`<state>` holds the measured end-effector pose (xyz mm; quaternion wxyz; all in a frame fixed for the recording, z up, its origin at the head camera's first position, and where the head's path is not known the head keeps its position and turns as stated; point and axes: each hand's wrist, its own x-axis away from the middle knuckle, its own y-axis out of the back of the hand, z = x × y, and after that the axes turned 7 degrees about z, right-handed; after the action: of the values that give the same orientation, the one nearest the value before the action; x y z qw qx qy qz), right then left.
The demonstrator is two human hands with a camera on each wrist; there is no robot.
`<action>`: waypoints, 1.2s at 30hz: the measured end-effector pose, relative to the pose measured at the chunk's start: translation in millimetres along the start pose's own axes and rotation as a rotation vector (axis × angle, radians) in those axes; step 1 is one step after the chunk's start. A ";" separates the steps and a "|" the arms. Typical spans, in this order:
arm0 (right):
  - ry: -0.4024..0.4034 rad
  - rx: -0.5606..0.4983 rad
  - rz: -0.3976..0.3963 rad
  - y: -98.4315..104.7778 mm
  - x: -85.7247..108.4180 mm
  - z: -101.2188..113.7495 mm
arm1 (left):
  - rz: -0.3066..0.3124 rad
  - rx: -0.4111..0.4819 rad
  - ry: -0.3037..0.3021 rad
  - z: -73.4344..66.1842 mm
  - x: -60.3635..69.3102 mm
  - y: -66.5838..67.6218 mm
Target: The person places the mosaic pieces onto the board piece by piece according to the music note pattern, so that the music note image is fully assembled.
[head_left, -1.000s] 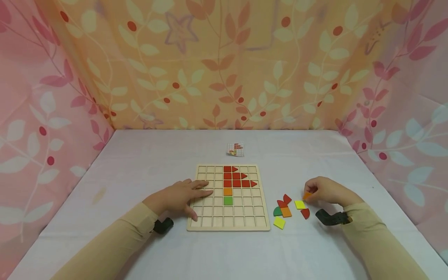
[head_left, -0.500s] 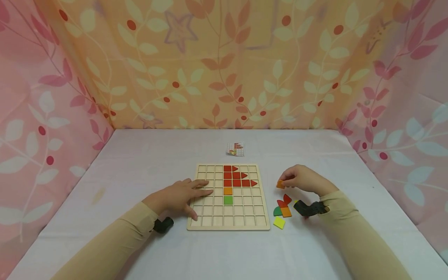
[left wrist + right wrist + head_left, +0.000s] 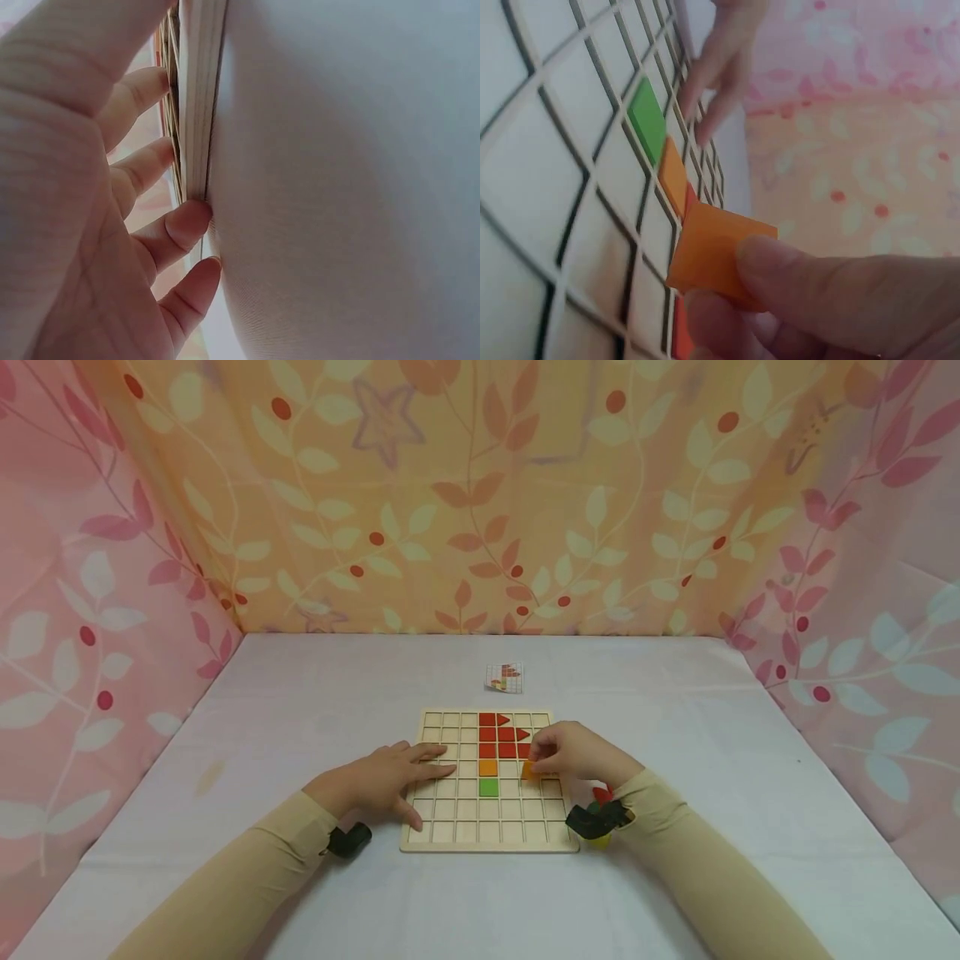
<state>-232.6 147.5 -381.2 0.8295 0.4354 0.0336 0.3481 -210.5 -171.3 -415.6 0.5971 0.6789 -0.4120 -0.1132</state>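
A wooden grid board (image 3: pixel 446 811) lies on the white table. Red square and pointed tiles (image 3: pixel 489 735) fill parts of its top rows. Below them sit an orange square (image 3: pixel 488 767) and a green square (image 3: pixel 647 120). My left hand (image 3: pixel 375 783) rests with spread fingers across the board's left edge; in the left wrist view some fingertips touch the board's side (image 3: pixel 199 97). Over the board's right part, my right hand (image 3: pixel 576 752) pinches another orange square tile (image 3: pixel 718 251) between thumb and fingers, tilted and apart from the grid. The tip of the lowest red row is hidden behind that hand.
A small printed card (image 3: pixel 504 678) with a grid picture lies behind the board. To the board's right, loose tiles (image 3: pixel 602 795) are mostly hidden by my right wrist and its black camera mount (image 3: pixel 597 819). Floral curtains (image 3: pixel 480 493) enclose the table's back and sides.
My right hand has carried the orange tile leftward from the loose tiles on the table to over the board's right part. My left hand has stayed put.
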 end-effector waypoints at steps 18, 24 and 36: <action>0.127 -0.010 0.082 -39.1 -23.8 32.2 | 0.025 0.027 0.030 -1.2 0.2 2.0; 0.098 0.004 0.094 -44.9 -24.8 36.2 | 0.028 0.034 0.026 -1.2 0.1 2.2; 0.033 -0.033 0.104 -49.8 -20.6 41.5 | 0.004 0.023 0.003 -0.2 1.8 1.5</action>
<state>-206.0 87.2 -397.8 0.8166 0.4171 0.0191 0.3985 -209.8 -172.3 -413.6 0.5903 0.6849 -0.4139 -0.1063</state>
